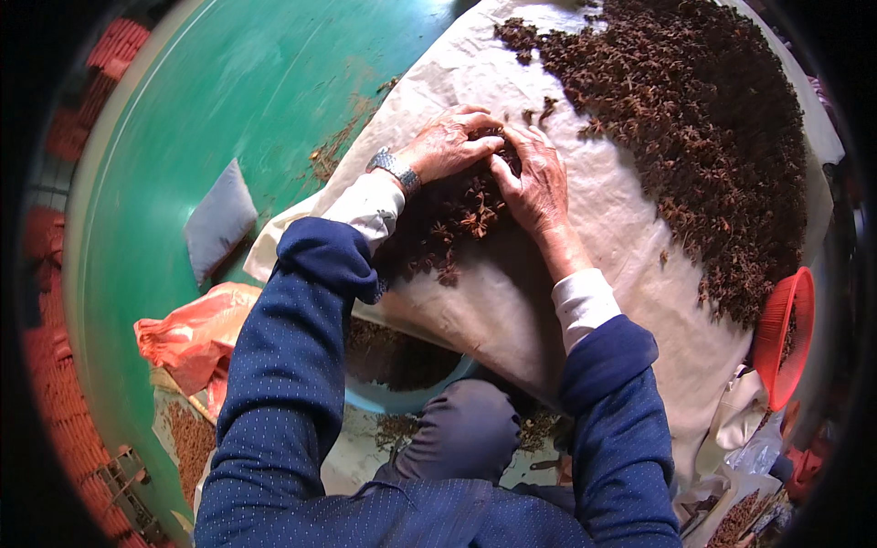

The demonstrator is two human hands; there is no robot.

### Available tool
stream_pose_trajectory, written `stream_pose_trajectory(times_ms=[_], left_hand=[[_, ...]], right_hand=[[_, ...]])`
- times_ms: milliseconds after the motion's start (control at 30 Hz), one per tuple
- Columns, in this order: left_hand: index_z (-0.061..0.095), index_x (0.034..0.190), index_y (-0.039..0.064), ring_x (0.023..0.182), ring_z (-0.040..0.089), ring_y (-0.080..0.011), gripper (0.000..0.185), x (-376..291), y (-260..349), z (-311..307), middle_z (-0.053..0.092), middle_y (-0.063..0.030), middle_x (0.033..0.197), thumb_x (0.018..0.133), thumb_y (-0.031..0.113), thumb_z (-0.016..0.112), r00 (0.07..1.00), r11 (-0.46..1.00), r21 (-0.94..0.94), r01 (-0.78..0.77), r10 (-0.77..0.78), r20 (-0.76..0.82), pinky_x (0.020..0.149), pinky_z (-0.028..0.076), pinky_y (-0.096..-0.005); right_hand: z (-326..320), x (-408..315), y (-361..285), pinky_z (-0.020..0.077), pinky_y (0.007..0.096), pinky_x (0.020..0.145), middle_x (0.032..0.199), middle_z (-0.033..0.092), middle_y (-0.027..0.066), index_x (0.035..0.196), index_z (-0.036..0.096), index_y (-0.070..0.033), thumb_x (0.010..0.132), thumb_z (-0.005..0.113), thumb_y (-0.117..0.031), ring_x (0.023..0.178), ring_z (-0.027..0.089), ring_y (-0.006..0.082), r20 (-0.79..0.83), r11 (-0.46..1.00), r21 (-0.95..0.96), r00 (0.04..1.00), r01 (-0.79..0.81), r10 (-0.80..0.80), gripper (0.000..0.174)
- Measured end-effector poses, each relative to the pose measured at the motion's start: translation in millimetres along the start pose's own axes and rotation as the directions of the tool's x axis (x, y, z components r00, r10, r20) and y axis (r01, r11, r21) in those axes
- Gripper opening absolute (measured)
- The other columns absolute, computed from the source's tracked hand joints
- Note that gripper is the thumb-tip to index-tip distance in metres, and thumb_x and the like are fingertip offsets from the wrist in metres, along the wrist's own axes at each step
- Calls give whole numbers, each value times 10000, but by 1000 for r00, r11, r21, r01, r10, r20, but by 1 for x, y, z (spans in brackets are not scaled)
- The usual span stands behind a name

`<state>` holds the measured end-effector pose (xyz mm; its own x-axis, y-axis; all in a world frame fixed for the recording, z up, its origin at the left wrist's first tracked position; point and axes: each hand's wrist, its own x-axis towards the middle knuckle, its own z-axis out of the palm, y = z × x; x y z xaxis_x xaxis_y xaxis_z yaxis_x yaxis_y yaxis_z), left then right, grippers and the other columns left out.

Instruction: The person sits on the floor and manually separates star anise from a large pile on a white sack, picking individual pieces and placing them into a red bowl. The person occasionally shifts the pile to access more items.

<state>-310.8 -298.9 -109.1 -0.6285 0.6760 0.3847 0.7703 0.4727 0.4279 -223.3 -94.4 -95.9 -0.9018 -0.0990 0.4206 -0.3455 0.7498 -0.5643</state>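
On a cream cloth sheet, my left hand and my right hand curve toward each other, their fingertips meeting. Dried star anise shows between them, held in the cupped fingers of both hands. Closer to me, a small heap of star anise lies under and between my wrists, partly in shadow. My left wrist wears a metal watch. To the right, a much larger pile of star anise spreads over the sheet.
A red plastic basket leans at the pile's right edge. Below the sheet's near edge sits a light blue basin with dark contents. On the green floor at left lie a pale cushion-like object and an orange plastic bag.
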Motion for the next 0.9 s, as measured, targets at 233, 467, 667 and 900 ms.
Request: stream_pose_trajectory(times_ms=[233, 467, 667, 900], left_hand=[[724, 1192, 105, 1323, 584, -348, 235, -61, 61, -36, 639, -127, 1376, 985, 211, 688, 995, 994, -55, 89, -87, 41, 1114, 501, -446], [687, 1314, 61, 1338, 577, -359, 381, -134, 115, -64, 601, -179, 1416, 979, 241, 708, 951, 948, -73, 309, -308, 30, 1140, 470, -436], [682, 1307, 63, 1325, 580, -364, 386, -186, 138, -69, 602, -174, 1410, 957, 224, 711, 932, 932, -40, 360, -361, -23, 1136, 462, -453], [683, 1287, 107, 1424, 499, -385, 379, -243, 160, -73, 573, -174, 1470, 934, 242, 724, 898, 901, 16, 433, -430, -90, 1205, 382, -501]], right_hand=[[10, -52, -54, 373, 508, 1185, 1385, 666, 149, 1340, 674, -72, 882, 707, -354, 1387, 543, 361, -37, 998, 66, 999, -1, 3, 539], [19, -104, -107, 381, 517, 1175, 1384, 642, 170, 1295, 690, -38, 870, 728, -309, 1395, 521, 383, -1, 993, 101, 998, 55, -55, 505], [25, -136, -141, 348, 531, 1202, 1410, 615, 183, 1329, 659, -15, 867, 728, -291, 1419, 493, 403, 101, 984, 172, 993, 44, -62, 543], [23, -157, -167, 415, 503, 1160, 1430, 587, 210, 1317, 659, 2, 843, 786, -283, 1359, 527, 415, 255, 953, 276, 947, 123, -196, 567]])
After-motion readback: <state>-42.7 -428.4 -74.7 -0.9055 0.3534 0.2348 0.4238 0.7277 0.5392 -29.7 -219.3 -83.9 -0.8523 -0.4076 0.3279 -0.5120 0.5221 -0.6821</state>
